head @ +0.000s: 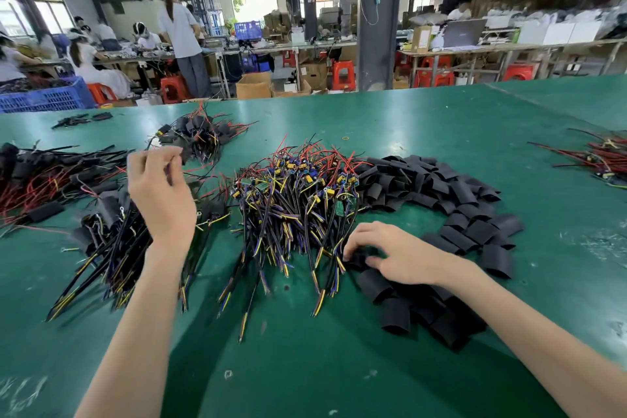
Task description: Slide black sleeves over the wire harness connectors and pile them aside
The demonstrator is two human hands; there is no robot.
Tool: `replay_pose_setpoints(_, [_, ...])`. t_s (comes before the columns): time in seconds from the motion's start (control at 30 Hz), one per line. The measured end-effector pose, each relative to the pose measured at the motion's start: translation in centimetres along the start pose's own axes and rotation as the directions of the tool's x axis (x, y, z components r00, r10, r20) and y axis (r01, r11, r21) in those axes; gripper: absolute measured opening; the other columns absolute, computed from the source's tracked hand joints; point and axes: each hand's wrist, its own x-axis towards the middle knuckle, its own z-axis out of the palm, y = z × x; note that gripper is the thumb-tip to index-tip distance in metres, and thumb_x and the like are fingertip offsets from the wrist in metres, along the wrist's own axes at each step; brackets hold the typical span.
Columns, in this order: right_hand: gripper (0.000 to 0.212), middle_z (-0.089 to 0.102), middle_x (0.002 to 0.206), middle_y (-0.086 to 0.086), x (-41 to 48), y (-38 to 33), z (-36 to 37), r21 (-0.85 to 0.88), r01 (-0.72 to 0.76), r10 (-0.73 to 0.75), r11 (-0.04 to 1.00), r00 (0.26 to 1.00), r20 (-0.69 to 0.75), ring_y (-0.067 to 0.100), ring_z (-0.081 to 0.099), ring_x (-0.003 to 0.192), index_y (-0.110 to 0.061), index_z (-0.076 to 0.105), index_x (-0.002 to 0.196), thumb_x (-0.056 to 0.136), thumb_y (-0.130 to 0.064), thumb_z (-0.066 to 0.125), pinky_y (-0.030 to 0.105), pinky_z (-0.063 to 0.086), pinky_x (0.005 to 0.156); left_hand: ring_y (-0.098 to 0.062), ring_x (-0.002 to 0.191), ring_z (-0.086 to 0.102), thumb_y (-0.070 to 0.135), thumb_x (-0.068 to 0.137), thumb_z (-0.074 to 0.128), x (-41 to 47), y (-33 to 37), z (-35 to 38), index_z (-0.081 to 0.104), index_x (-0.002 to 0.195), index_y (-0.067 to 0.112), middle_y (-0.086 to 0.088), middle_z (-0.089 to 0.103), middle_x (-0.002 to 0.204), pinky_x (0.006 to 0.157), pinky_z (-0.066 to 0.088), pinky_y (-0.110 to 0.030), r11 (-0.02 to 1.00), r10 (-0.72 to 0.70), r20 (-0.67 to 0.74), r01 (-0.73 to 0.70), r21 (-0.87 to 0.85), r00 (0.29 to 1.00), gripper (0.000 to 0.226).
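A heap of bare wire harnesses (pixel 298 193) with yellow and blue connectors lies mid-table. Loose black sleeves (pixel 451 193) spread in an arc to its right and down to the near side. My right hand (pixel 397 254) rests on the near sleeves, and its fingertips pinch one black sleeve (pixel 356 258) next to the harness ends. My left hand (pixel 159 193) hovers above the pile of sleeved harnesses (pixel 108 231) at the left. Its fingers are loosely curled and blurred, with nothing visibly held.
The green table (pixel 305 366) also carries more sleeved harness piles at the far left (pixel 44 176) and back (pixel 196 136), and a red-wire bundle (pixel 600 159) at the right edge. A blue crate (pixel 47 97) stands beyond the far edge, where people work at benches.
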Motion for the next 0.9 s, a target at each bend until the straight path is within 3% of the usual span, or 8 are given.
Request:
replay_pose_setpoints(0.1, [0.033,0.052,0.107,-0.013,0.1,0.3,-0.2,0.013,0.013,-0.013,1.0,0.999,0.041,0.007,0.046,0.105,-0.019,0.064,0.103,0.08,0.004,0.06,0.023,0.032,0.097,-0.014,0.095,0.049,-0.004,0.092,0.046,-0.2,-2.1,-0.3,0.066,0.108,-0.002,-0.001,0.051,0.099,0.088,0.035,-0.018,0.993,-0.057,0.032,0.053,0.103,0.998,0.026])
replay_pose_setpoints(0.2, [0.032,0.049,0.107,-0.018,0.1,0.6,-0.3,0.009,0.017,-0.017,1.0,0.997,0.078,0.004,0.044,0.106,-0.022,0.062,0.107,0.081,-0.004,0.066,0.024,0.031,0.098,-0.04,0.107,0.044,-0.012,0.084,0.044,-0.2,-3.7,-0.6,0.066,0.109,-0.005,-0.025,0.05,0.112,0.094,0.035,-0.038,0.935,-0.15,0.124,0.1,0.339,0.981,0.034])
replay_pose_setpoints(0.37, [0.034,0.047,0.107,-0.011,0.1,1.0,-0.2,-0.003,-0.033,0.033,0.999,0.995,0.093,0.009,0.041,0.107,-0.024,0.058,0.114,0.083,-0.013,0.068,0.031,0.034,0.099,-0.042,0.112,0.04,-0.002,0.077,0.056,-0.6,-3.9,-0.6,0.068,0.107,0.001,-0.022,0.048,0.119,0.091,0.032,-0.049,0.765,-0.34,0.155,0.177,0.619,0.928,0.033])
replay_pose_setpoints(0.5, [0.037,0.04,0.104,-0.003,0.1,1.2,0.1,-0.03,-0.103,0.106,0.994,0.99,0.098,0.015,0.037,0.107,-0.018,0.054,0.122,0.087,-0.017,0.064,0.03,0.032,0.097,-0.042,0.117,0.036,0.003,0.078,0.054,-0.9,-2.8,-0.2,0.067,0.109,0.004,-0.026,0.048,0.121,0.097,0.025,-0.05,0.737,-0.384,0.105,0.236,0.633,0.917,0.033])
replay_pose_setpoints(0.6, [0.033,0.036,0.101,-0.006,0.1,1.2,-0.2,-0.013,-0.125,0.126,0.992,0.99,0.069,0.011,0.034,0.102,-0.017,0.055,0.12,0.088,-0.015,0.063,0.024,0.028,0.088,-0.042,0.116,0.037,0.006,0.077,0.055,-1.7,-1.0,0.6,0.065,0.102,0.005,-0.025,0.048,0.117,0.097,0.025,-0.052,0.787,-0.238,0.117,0.121,0.605,0.964,0.027])
replay_pose_setpoints(0.7, [0.029,0.035,0.098,-0.01,0.0,1.4,-0.5,0.005,-0.156,0.156,0.988,0.988,0.019,0.008,0.034,0.097,-0.02,0.055,0.118,0.09,-0.018,0.061,0.021,0.026,0.08,-0.037,0.111,0.041,0.015,0.084,0.058,-3.0,1.1,2.6,0.065,0.105,0.01,-0.02,0.052,0.113,0.092,0.03,-0.047,0.884,-0.078,0.286,-0.066,0.463,0.955,0.023])
replay_pose_setpoints(0.8, [0.03,0.036,0.103,-0.004,0.0,1.3,-0.2,-0.058,-0.176,0.175,0.983,0.984,-0.028,0.014,0.037,0.102,-0.018,0.054,0.12,0.09,-0.021,0.06,0.026,0.031,0.087,-0.033,0.11,0.046,0.029,0.093,0.054,-4.7,2.6,5.3,0.059,0.12,0.014,-0.016,0.055,0.115,0.093,0.035,-0.043,0.955,-0.118,0.529,-0.051,0.294,0.841,0.032])
replay_pose_setpoints(0.9, [0.035,0.038,0.109,0.0,0.2,1.1,0.4,-0.159,-0.184,0.177,0.97,0.983,-0.052,0.022,0.041,0.105,-0.018,0.052,0.124,0.091,-0.026,0.059,0.035,0.033,0.095,-0.034,0.111,0.046,0.03,0.096,0.048,-5.5,2.9,7.4,0.057,0.123,0.012,-0.017,0.056,0.116,0.092,0.035,-0.043,0.931,-0.1,0.551,-0.118,0.346,0.829,0.034])
